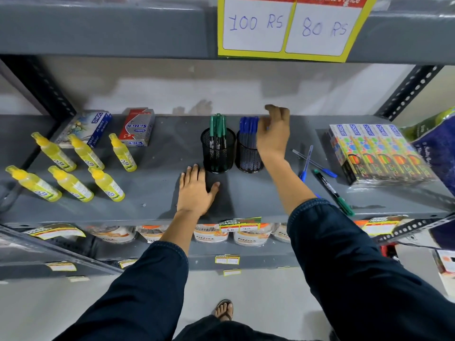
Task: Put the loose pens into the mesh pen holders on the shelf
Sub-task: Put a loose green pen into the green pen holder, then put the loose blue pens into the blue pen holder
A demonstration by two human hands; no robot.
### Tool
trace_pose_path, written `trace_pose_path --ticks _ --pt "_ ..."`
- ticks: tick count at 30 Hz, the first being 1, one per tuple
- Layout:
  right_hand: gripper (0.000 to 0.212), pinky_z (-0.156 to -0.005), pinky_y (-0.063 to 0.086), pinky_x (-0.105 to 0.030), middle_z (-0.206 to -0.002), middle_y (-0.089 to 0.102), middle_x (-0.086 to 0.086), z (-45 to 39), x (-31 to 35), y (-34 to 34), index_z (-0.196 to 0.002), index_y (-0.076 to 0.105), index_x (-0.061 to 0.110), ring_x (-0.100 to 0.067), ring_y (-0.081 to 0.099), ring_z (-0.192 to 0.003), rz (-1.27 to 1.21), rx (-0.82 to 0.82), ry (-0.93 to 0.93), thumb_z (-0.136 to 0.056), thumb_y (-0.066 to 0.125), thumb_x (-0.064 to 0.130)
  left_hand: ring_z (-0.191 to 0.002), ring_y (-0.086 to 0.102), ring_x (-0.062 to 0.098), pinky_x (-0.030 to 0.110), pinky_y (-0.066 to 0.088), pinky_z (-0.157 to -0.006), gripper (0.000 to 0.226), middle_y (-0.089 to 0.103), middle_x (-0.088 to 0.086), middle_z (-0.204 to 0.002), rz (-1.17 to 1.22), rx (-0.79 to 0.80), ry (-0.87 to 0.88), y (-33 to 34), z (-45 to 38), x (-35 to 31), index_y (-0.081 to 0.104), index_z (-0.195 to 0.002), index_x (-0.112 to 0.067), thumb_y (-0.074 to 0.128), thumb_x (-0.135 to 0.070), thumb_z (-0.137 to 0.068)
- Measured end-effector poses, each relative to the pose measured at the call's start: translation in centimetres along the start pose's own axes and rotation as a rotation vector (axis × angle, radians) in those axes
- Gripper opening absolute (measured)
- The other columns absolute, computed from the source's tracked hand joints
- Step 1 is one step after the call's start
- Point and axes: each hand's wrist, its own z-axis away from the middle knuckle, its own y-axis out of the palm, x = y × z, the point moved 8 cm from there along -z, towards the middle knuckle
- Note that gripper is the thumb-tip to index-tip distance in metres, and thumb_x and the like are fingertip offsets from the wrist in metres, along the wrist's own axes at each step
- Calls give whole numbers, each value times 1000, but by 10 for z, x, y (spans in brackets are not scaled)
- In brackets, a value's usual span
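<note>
Two black mesh pen holders stand side by side mid-shelf. The left holder [218, 153] has several green-capped pens upright in it. The right holder [247, 153] has several blue-capped pens. My right hand [274, 134] hovers over the right holder, its fingers curled at the blue caps; whether it grips a pen I cannot tell. My left hand [195, 187] lies flat on the shelf [152, 193] just in front of the left holder, fingers spread. Right of my right forearm lie loose pens: two blue pens [306, 162] crossed, and a green-capped marker [333, 191] near the shelf's front edge.
Several yellow bottles [71, 166] lie at the left, with two small boxes [136, 127] behind them. A row of colourful boxes [379, 153] sits at the right, next to a blue bag [438, 153]. A price sign [290, 25] hangs from the shelf above.
</note>
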Motion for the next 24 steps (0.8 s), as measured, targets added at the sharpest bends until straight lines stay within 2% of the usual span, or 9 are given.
trace_pose_path --ticks 4,7,10,15,20,24 --pt "29 -74 36 -22 -122 50 -20 24 -46 -31 -116 55 0 -34 58 -96 158 1 113 -89 44 -2 -144 14 32 44 8 -121 62 25 17 -154 1 2 9 1 0 0 29 -141 -6 40 -45 -94" --pt "29 -87 44 -35 -124 51 -23 53 -77 -51 -115 56 0 -38 52 -109 277 34 175 -89 44 -3 -144 14 32 45 8 -121 62 24 17 -154 -2 13 10 1 1 -1 28 -142 -6 38 -45 -94" --pt "29 -91 42 -47 -121 54 -24 77 -99 -66 -114 56 1 -42 50 -110 420 74 188 -87 49 -1 -144 14 33 45 8 -120 62 24 17 -154 -6 15 5 0 1 -2 28 -142 -5 38 -44 -95" --pt "32 -94 36 -47 -122 53 -23 111 -125 -90 -116 51 1 -39 46 -114 687 149 241 -85 51 8 -143 17 34 46 9 -120 61 26 20 -152 -2 5 17 0 3 -3 31 -141 -3 40 -42 -95" --pt "33 -99 35 -46 -129 52 -21 124 -138 -100 -123 47 3 -38 42 -120 763 204 266 -91 46 12 -144 16 33 45 7 -120 62 25 18 -153 0 11 13 1 2 -1 29 -141 -3 39 -44 -95" --pt "32 -97 36 -46 -125 56 -20 121 -131 -102 -122 49 4 -39 46 -115 688 168 219 -90 46 6 -144 16 33 45 7 -120 62 25 19 -153 -6 10 17 1 2 -1 29 -141 -3 38 -44 -95"
